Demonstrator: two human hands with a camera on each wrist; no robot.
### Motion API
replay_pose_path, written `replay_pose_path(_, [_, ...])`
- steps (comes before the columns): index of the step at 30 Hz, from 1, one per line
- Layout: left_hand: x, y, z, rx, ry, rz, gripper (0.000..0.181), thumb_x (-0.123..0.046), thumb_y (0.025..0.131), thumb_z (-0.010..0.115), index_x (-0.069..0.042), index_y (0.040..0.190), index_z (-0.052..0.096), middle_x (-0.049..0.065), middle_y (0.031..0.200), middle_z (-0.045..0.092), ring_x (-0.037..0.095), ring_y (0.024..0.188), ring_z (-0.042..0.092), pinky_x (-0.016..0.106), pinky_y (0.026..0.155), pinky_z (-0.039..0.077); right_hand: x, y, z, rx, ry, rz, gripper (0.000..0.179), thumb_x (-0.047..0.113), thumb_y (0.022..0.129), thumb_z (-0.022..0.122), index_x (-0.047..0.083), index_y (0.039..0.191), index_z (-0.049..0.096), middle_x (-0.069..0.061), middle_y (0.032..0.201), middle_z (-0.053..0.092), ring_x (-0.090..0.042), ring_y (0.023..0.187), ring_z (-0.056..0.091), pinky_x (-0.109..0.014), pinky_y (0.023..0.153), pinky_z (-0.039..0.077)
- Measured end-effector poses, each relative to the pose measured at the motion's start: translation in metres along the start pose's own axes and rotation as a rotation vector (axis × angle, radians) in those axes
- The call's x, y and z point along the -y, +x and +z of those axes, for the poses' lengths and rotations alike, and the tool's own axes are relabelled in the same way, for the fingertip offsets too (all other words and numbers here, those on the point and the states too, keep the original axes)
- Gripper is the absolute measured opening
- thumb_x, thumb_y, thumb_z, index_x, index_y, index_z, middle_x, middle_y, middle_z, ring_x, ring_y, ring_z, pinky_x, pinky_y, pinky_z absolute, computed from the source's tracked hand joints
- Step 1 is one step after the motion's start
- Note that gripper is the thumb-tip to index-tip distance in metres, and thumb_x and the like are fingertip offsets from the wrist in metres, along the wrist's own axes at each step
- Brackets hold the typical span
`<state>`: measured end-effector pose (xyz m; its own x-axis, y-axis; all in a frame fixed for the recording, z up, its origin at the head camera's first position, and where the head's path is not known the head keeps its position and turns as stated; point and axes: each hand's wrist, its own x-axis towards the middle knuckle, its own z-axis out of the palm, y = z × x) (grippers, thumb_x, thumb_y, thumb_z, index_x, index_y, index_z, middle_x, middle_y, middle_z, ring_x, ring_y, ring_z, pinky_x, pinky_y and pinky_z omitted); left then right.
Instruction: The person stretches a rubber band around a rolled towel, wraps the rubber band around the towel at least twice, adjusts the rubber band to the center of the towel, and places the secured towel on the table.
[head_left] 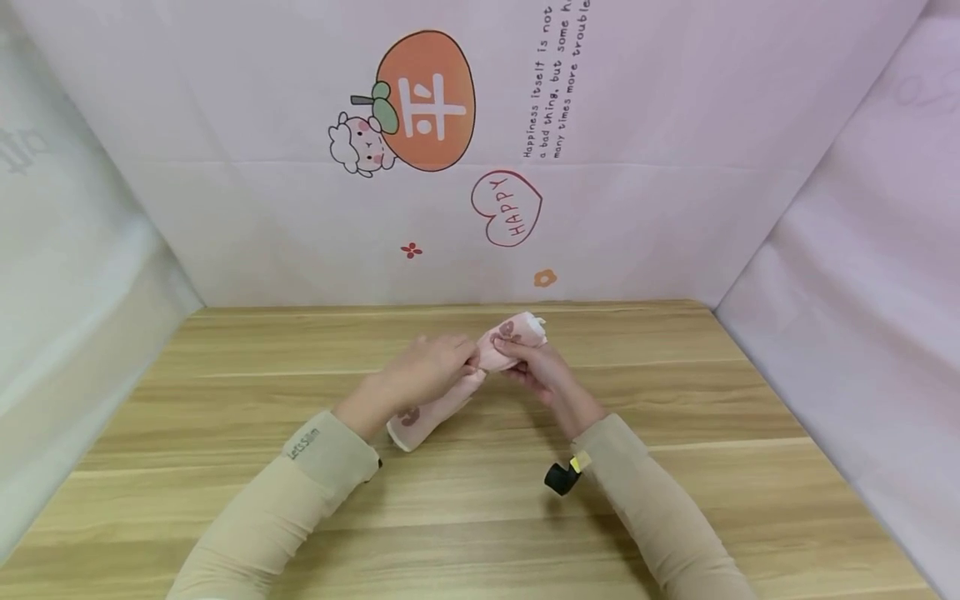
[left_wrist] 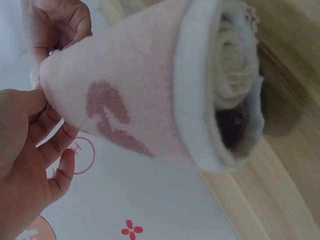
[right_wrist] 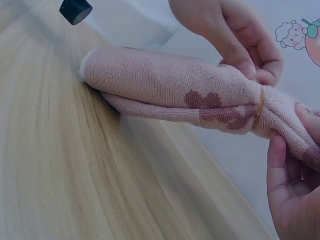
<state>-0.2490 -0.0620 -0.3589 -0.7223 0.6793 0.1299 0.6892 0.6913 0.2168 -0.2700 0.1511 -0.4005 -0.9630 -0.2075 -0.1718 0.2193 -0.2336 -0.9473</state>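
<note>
A pink towel [head_left: 442, 404] with darker printed shapes is rolled up and held slantwise over the table. A thin tan rubber band [right_wrist: 260, 107] circles its narrowed middle in the right wrist view. My left hand [head_left: 431, 367] pinches the roll beside the band with thumb and fingertips. On the far half, my right hand [head_left: 542, 371] grips the towel, thumb on top. The left wrist view shows the white-edged near end of the towel [left_wrist: 125, 90], its layers coiled inside, with the left hand [left_wrist: 30, 145] at the narrow part.
A wooden table [head_left: 480, 533] lies under both arms. White printed cloth [head_left: 262, 233] stands behind it, and pale cloth hangs at both sides. A black device with a yellow piece [head_left: 561, 478] sits at the right wrist.
</note>
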Motion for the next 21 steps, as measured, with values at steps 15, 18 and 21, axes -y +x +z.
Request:
replay_pose_path(15, [-0.002, 0.0004, 0.0004, -0.052, -0.014, -0.007, 0.01, -0.02, 0.105, 0.059, -0.018, 0.096, 0.055, -0.006, 0.089, 0.053, 0.014, 0.083, 0.051, 0.037, 0.076, 0.04, -0.0019, -0.0034, -0.0026, 0.013, -0.04, 0.004, 0.011, 0.005, 0.1, 0.062, 0.015, 0.098, 0.066, 0.003, 0.082, 0.072, -0.008, 0.072, 0.068, -0.022, 0.07, 0.056])
replay_pose_path(18, [0.0006, 0.001, 0.0012, -0.124, -0.031, 0.063, 0.005, -0.016, 0.102, 0.066, -0.016, 0.098, 0.062, -0.005, 0.092, 0.059, 0.013, 0.083, 0.057, 0.035, 0.076, 0.044, -0.0005, -0.0044, -0.0018, 0.013, -0.037, 0.001, 0.01, 0.006, 0.1, 0.062, 0.015, 0.097, 0.065, 0.002, 0.081, 0.072, -0.008, 0.071, 0.068, -0.022, 0.069, 0.055])
replay_pose_path(21, [0.0044, 0.0012, 0.0035, -0.231, -0.05, 0.186, 0.004, -0.012, 0.096, 0.072, -0.014, 0.099, 0.07, -0.002, 0.095, 0.066, 0.015, 0.084, 0.063, 0.034, 0.076, 0.051, 0.0017, -0.0055, -0.0009, 0.006, -0.027, -0.002, 0.011, 0.006, 0.1, 0.062, 0.015, 0.096, 0.067, 0.002, 0.08, 0.072, -0.008, 0.07, 0.067, -0.021, 0.067, 0.054])
